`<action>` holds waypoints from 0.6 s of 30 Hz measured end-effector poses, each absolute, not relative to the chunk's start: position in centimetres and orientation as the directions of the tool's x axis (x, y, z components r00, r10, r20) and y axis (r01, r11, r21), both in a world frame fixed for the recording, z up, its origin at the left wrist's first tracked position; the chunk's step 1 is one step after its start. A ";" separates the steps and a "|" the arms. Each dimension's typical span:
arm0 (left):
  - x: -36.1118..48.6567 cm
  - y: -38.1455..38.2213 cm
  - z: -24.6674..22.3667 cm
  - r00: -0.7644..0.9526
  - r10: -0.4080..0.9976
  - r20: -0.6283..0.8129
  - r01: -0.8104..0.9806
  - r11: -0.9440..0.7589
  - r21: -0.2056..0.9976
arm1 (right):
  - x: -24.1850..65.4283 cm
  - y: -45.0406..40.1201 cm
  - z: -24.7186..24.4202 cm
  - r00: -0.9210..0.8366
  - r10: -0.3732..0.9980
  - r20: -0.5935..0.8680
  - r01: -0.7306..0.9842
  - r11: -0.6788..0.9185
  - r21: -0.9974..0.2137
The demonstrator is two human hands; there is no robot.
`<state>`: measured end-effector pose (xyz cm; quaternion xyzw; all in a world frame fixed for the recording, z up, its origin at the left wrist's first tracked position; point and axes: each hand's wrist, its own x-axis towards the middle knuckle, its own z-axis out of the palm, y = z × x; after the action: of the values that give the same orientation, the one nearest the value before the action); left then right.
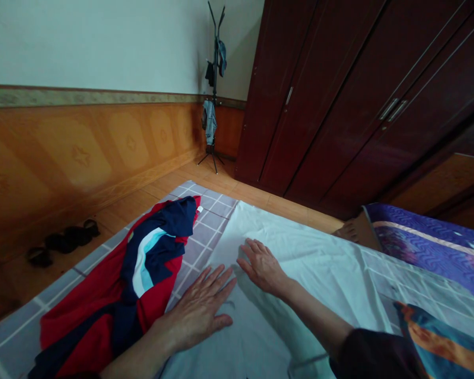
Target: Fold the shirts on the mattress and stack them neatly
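Note:
A pale, whitish cloth (324, 252) lies spread over the bed, with soft wrinkles toward its right side. My left hand (201, 308) rests palm down along the cloth's left edge, fingers stretched out. Farther up, my right hand (263, 266) lies on the same cloth with its fingers extended, and neither hand grips anything. Left of the cloth is a crumpled red and navy garment (152, 268) with a white and light blue stripe. Its lower part sits close to my left forearm.
Under the cloth is a grey checked bedsheet (211, 210). At the right are a blue and orange patterned fabric (446, 337) and a purple cover (426, 237). Dark shoes (69, 239) stand on the floor at left. A coat rack (215, 95) and a dark red wardrobe (339, 105) stand behind.

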<state>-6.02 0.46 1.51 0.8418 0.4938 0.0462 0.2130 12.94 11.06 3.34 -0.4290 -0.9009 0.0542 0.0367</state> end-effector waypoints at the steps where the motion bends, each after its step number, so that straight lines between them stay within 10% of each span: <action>1: -6.1 0.4 1.4 0.509 0.852 -0.125 0.809 -0.424 0.407 | 12.4 12.7 2.9 -0.612 0.791 -0.004 0.786 0.609 -0.108; 18: -6.5 1.4 -0.8 0.563 0.816 -0.127 0.778 -0.473 0.414 | 5.9 24.2 1.3 -0.469 0.882 0.048 0.880 0.471 -0.054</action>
<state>-6.52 1.39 -0.75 0.8569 0.4651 0.0442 0.2176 5.94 24.20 1.33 -0.5142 -0.8569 0.0107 0.0344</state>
